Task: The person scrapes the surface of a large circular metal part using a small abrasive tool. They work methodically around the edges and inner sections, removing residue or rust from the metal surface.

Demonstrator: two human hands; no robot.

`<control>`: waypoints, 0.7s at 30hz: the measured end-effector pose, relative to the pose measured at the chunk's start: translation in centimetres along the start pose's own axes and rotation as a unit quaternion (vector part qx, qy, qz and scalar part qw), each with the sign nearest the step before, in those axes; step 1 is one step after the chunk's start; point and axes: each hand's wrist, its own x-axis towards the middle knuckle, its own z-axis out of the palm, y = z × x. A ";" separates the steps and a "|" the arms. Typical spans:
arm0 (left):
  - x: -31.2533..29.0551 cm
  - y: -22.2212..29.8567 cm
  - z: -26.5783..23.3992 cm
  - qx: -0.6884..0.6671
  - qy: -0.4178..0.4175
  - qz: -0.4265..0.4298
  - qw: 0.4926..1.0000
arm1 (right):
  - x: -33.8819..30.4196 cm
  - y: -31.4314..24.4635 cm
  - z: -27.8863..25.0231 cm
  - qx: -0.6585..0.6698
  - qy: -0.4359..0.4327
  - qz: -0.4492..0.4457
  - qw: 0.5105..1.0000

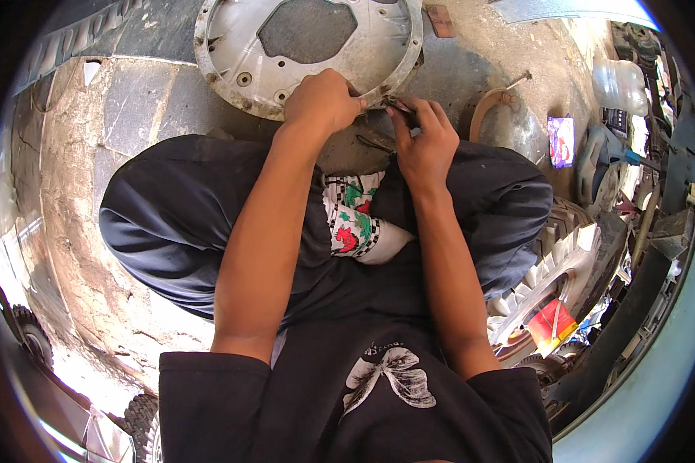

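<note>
A round, pale metal housing (243, 42) with bolt holes round its rim and a large opening stands in front of my crossed legs. My left hand (322, 100) is closed at its near rim, thumb toward the right; its other fingers are mostly hidden behind the hand. Just right of it, my right hand (427, 139) pinches a small dark metal piece (398, 103) against the rim. Fingers cover most of that piece, so I cannot tell its kind.
Right of my hands lie a curved metal band (486, 108), a purple packet (561, 142) and a clear plastic bottle (622, 86). A large tyre (552, 258) and a red and yellow container (550, 326) are beside my right knee. A brown flat piece (441, 21) lies beyond the housing.
</note>
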 end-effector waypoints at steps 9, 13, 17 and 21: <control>-0.3 0.5 0.0 0.028 -0.015 -0.001 0.999 | 0.7 0.8 1.7 -0.016 0.017 -0.008 1.000; 0.4 0.0 0.7 0.061 0.013 0.001 0.998 | 1.2 -0.9 3.2 -0.035 0.059 0.094 0.993; -0.3 0.1 0.4 0.034 0.002 -0.005 0.999 | 1.2 -0.9 3.8 0.023 0.073 0.133 0.988; -0.2 -0.2 0.0 0.025 -0.004 0.006 1.000 | 0.9 -0.7 3.5 0.002 0.064 0.116 0.991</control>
